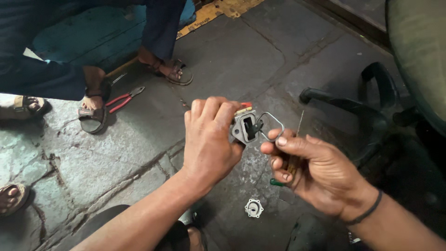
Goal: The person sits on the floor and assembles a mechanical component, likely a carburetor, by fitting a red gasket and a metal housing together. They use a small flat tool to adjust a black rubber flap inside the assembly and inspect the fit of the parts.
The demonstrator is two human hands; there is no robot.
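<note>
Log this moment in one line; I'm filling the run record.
left hand: holds grey metal lock body with wire loop | right hand: touches loop, holds screwdriver

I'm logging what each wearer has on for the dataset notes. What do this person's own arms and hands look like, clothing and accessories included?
Both forearms are bare, with no sleeves in view and no gloves. The right hand has a thin dark band around its wrist. The left hand and its wrist carry nothing: no watch, ring or band shows.
</note>
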